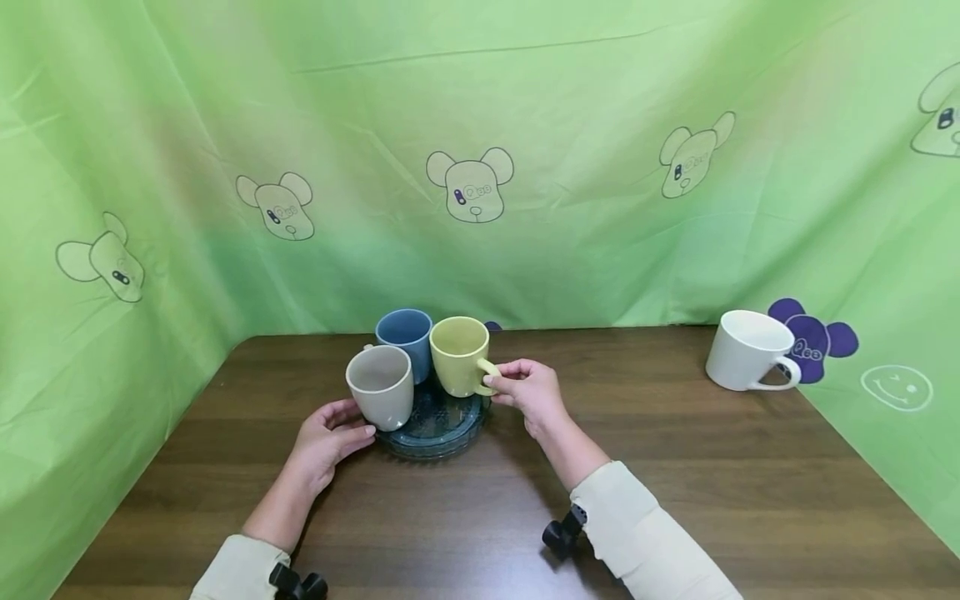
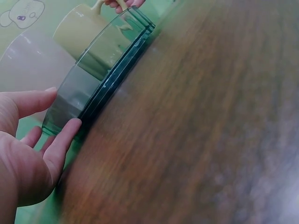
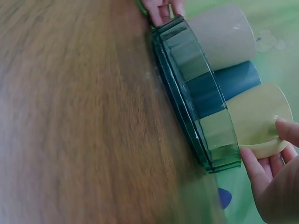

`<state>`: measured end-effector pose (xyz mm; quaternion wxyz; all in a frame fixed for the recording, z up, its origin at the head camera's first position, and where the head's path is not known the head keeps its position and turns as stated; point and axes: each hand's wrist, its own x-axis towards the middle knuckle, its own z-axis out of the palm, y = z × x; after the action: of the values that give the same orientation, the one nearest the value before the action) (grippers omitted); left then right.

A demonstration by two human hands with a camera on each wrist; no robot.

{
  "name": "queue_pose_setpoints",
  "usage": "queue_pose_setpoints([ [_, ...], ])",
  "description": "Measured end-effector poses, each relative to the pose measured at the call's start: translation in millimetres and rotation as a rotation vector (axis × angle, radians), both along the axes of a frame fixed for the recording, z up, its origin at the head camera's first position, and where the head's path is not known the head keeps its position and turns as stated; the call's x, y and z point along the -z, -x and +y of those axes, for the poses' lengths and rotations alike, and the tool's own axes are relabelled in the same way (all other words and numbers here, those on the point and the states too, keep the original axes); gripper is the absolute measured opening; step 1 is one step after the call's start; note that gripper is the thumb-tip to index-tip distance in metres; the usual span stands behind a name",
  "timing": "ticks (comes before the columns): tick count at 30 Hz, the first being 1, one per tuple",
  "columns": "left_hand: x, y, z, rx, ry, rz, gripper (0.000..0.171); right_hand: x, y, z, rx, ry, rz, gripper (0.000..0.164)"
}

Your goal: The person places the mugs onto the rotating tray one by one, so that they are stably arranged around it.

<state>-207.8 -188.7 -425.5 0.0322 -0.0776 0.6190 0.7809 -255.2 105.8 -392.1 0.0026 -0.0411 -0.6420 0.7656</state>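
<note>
A round see-through blue-green turntable-like tray point(image 1: 435, 447) with a low wall holds a grey mug point(image 1: 380, 387), a blue mug point(image 1: 405, 329) and a yellow mug point(image 1: 459, 358). My right hand point(image 1: 531, 392) pinches the yellow mug's handle between thumb and fingers; the right wrist view shows that mug point(image 3: 257, 114) upright inside the wall. My left hand point(image 1: 330, 437) lies at the tray's left edge by the grey mug. In the left wrist view its thumb and fairly straight fingers are spread along the tray wall point(image 2: 70, 95).
A white mug point(image 1: 750, 350) stands at the far right of the brown wooden table point(image 1: 660, 467), its handle toward the right. Behind the table hangs a green curtain point(image 1: 570, 250) with printed bear heads. A small black device point(image 1: 564, 533) sits on each wrist.
</note>
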Motion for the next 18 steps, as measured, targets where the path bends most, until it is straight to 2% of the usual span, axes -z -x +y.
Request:
queue_pose_setpoints([
  [10, 1.3, 0.5, -2.1, -0.011, 0.002, 0.005, 0.057, 6.1, 1.1, 2.0, 0.007, 0.087, 0.015, 0.028],
  [18, -0.2, 0.7, -5.6, -0.001, 0.053, 0.014, 0.057, 8.9, 0.1, 2.7, -0.007, 0.119, 0.050, 0.030],
])
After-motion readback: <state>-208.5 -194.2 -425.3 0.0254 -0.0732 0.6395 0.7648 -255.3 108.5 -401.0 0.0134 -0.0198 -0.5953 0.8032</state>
